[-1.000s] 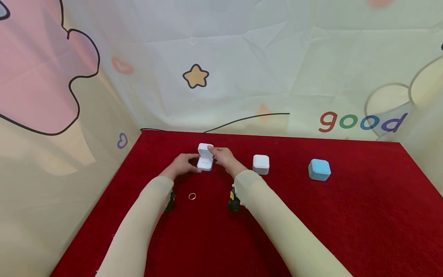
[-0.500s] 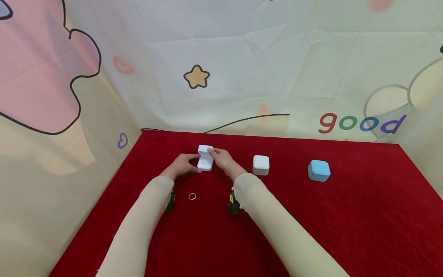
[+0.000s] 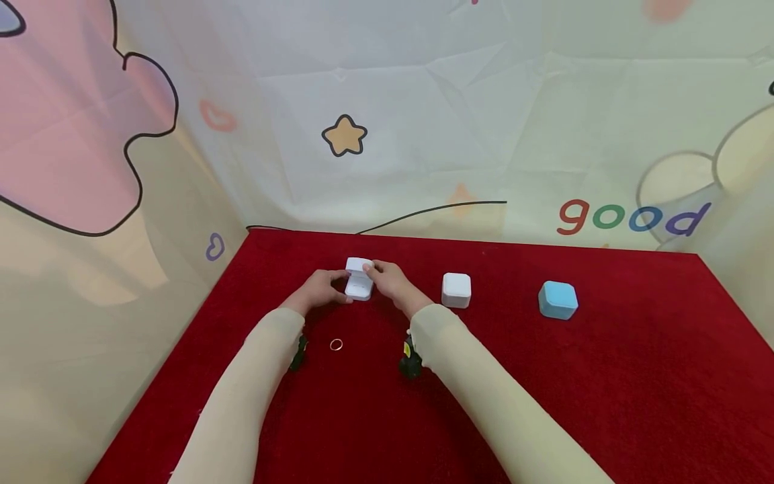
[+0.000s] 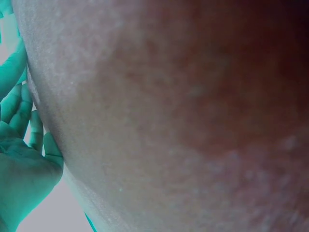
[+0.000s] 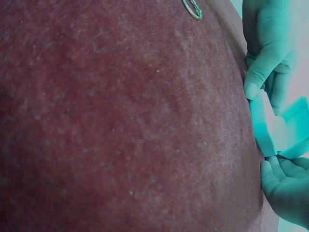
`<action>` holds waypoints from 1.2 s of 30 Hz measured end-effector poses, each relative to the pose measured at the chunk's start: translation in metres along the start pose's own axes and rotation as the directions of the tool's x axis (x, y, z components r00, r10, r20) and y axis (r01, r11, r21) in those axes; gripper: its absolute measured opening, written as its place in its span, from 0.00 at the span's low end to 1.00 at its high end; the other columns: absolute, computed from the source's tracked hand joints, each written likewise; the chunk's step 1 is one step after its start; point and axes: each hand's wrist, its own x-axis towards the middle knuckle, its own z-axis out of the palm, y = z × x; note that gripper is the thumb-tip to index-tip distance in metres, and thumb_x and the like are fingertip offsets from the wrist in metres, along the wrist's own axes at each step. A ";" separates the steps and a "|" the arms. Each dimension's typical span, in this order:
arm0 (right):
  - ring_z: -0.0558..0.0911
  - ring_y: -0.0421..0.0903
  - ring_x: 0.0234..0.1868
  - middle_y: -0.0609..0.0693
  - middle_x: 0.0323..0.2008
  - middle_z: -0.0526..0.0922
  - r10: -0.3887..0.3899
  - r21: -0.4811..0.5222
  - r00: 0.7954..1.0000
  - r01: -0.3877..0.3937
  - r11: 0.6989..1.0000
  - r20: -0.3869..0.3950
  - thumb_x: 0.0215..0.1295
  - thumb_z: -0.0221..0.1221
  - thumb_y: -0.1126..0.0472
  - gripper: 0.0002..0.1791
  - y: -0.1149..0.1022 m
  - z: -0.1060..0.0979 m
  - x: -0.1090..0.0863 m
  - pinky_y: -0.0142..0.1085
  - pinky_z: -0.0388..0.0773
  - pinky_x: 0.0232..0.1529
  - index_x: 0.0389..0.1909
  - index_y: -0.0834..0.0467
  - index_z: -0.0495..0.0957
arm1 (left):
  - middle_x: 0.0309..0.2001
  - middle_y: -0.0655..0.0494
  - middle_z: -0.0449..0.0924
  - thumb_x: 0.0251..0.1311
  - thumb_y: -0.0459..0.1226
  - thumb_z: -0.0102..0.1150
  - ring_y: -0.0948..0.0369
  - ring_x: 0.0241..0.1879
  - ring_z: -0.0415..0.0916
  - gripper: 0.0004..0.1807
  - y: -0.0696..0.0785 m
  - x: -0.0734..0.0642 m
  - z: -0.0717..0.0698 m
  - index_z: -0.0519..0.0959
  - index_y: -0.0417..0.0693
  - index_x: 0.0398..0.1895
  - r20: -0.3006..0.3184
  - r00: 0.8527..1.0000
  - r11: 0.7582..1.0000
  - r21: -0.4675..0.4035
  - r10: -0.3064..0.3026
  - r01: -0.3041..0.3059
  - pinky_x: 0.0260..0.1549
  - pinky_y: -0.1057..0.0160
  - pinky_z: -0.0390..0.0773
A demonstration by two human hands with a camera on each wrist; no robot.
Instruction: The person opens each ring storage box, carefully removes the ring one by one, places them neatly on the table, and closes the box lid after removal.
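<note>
Your left fingers [image 3: 338,273] clamp the small white rounded-square box [image 3: 361,288], seemingly steadying its base [image 3: 358,296], while your right fingers [image 3: 370,271] opposite pinch its part-open lid [image 3: 357,263], likely controlling its angle.

Saw a blue box [image 3: 557,300] and a closed white box [image 3: 456,290], well apart on the red bench [image 3: 635,376], before a printed backdrop [image 3: 411,121].

Left wrist view: counter [image 4: 159,111] blurred
The right wrist view's top edge crops the ring [image 5: 197,10]; in head view the open box's [image 3: 359,290] inside is too small to tell.
</note>
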 end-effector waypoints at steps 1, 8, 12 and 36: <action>0.68 0.55 0.74 0.58 0.77 0.65 0.002 0.001 1.000 -0.002 1.000 -0.002 0.81 0.49 0.50 0.32 0.000 0.000 0.000 0.49 0.65 0.78 0.79 0.60 0.59 | 0.76 0.38 0.64 0.65 0.36 0.66 0.45 0.74 0.62 0.37 0.001 0.000 0.000 0.65 0.41 0.76 0.001 1.000 1.000 0.002 0.000 0.000 0.76 0.44 0.64; 0.65 0.55 0.77 0.60 0.79 0.61 -0.017 -0.002 1.000 0.017 1.000 -0.002 0.81 0.49 0.53 0.33 -0.002 0.001 0.002 0.48 0.63 0.79 0.79 0.63 0.55 | 0.76 0.39 0.64 0.65 0.35 0.66 0.45 0.75 0.61 0.37 0.004 -0.002 -0.003 0.65 0.40 0.76 0.003 1.000 1.000 0.012 0.011 -0.011 0.77 0.44 0.62; 0.63 0.56 0.78 0.61 0.80 0.60 -0.022 -0.009 1.000 0.022 1.000 0.002 0.81 0.48 0.54 0.33 -0.002 0.002 0.001 0.49 0.62 0.80 0.80 0.64 0.54 | 0.77 0.39 0.64 0.64 0.35 0.67 0.44 0.75 0.61 0.38 0.003 -0.001 -0.002 0.65 0.40 0.76 0.007 1.000 1.000 0.011 0.004 -0.004 0.77 0.44 0.62; 0.61 0.57 0.80 0.61 0.80 0.58 -0.045 0.001 0.999 0.045 0.999 -0.016 0.81 0.49 0.57 0.34 0.001 0.007 -0.004 0.49 0.60 0.81 0.80 0.65 0.53 | 0.76 0.38 0.65 0.64 0.36 0.67 0.44 0.75 0.62 0.39 0.001 0.002 0.000 0.63 0.40 0.77 0.007 1.000 0.999 0.025 0.021 -0.021 0.77 0.44 0.63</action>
